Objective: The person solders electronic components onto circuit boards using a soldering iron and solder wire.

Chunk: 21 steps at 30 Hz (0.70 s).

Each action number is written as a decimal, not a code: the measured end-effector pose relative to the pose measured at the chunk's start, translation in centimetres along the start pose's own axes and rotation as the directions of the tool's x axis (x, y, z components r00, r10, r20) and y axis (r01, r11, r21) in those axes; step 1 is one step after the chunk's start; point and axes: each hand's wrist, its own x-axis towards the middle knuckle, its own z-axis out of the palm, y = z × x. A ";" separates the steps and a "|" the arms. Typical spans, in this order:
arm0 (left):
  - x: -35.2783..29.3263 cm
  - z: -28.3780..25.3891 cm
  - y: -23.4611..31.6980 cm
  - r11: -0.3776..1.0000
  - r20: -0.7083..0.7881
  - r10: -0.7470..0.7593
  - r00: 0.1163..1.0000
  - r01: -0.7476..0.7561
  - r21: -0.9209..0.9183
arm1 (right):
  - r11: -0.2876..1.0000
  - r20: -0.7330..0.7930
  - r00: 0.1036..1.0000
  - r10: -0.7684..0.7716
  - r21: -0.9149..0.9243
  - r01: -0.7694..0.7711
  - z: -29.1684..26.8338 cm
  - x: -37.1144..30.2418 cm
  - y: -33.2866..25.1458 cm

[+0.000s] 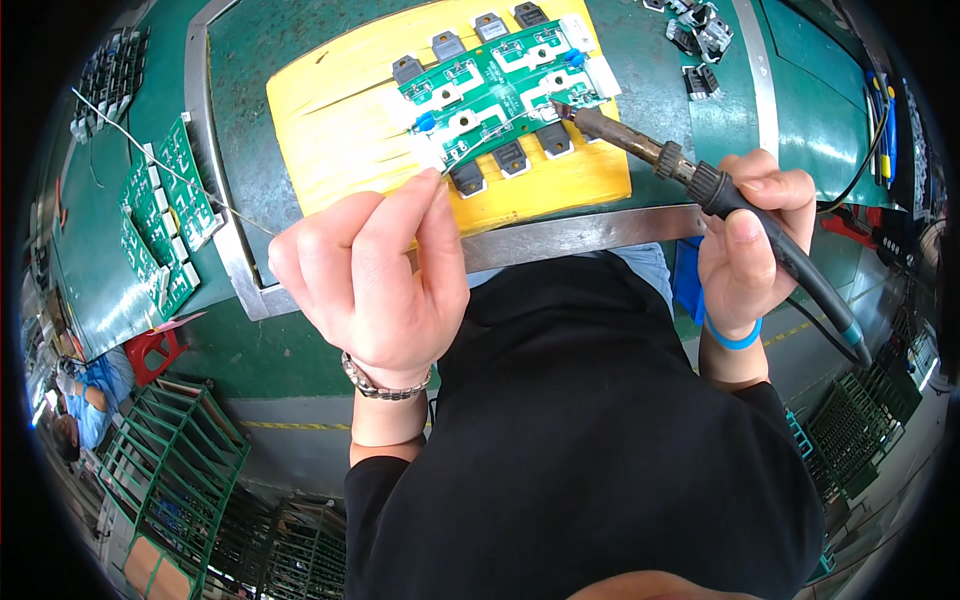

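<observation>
A green circuit board with white connectors and blue round parts lies on a yellow pad. Black flat components with holes stick out along its near and far edges. Thumb and fingertips of my left hand pinch a thin solder wire, just off the board's near left corner. The wire's front end reaches over the board toward the iron's tip; its tail runs back to the upper left. My right hand grips a soldering iron by its black handle. The iron's tip meets the board near its right end.
A metal frame edge borders the work area in front of me. More green boards lie at the left. Loose black parts sit at the upper right. Green wire racks and another person are at the lower left.
</observation>
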 end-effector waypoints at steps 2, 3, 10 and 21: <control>0.1 0.1 0.0 1.000 0.003 0.010 1.000 -0.010 0.006 | 1.000 -0.002 1.000 0.002 0.004 -0.002 0.0 0.0 0.0; 0.1 0.1 -0.1 1.000 0.006 0.020 1.000 -0.020 0.012 | 1.000 0.000 1.000 0.001 0.005 -0.001 0.0 0.0 0.0; 0.5 -0.1 0.4 0.999 0.036 0.049 0.998 -0.048 -0.020 | 1.000 0.003 1.000 0.001 0.002 -0.001 0.1 0.0 0.0; 0.1 -0.6 1.3 0.988 0.041 0.127 0.991 -0.123 -0.091 | 0.998 0.043 0.998 -0.037 0.060 0.034 -0.4 -0.1 -0.2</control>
